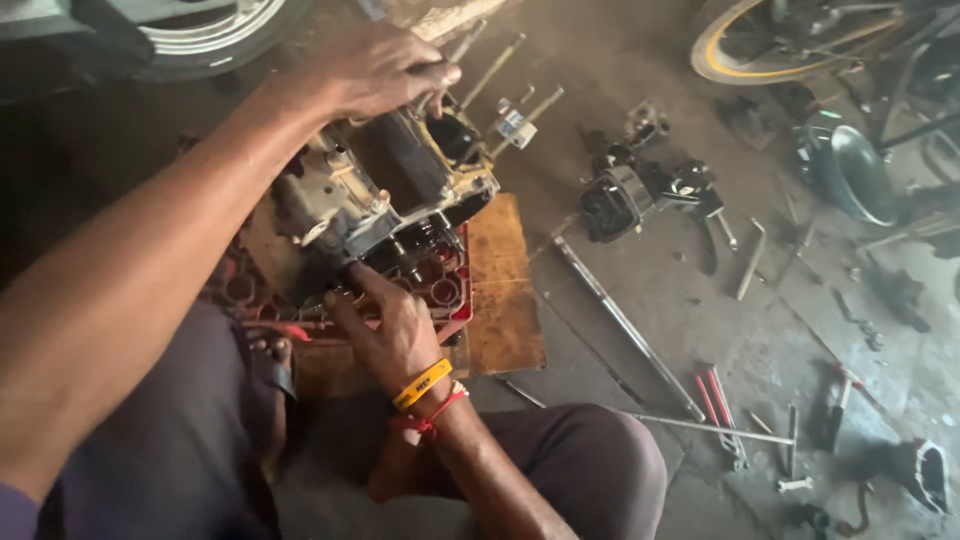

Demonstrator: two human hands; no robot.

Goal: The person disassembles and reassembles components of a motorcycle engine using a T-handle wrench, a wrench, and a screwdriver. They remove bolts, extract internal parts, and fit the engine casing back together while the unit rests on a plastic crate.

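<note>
A greasy motorcycle engine block [390,190] lies tilted on a red plastic crate [445,285], which sits on a wooden board [505,290]. Long studs [500,65] stick out of the block's far end. My left hand [375,70] reaches over from the left and grips the top of the block near those studs. My right hand [390,330], with a yellow wristband and red thread on the wrist, is curled against the block's near lower edge by the exposed gears. What its fingertips pinch is hidden.
Loose parts lie on the dirty floor to the right: a black cylinder part [615,200], a long rod [625,325], red-handled pliers [715,400], a small spanner [795,485] and a metal bowl [850,170]. Wheels stand at top left [200,35] and top right [740,45].
</note>
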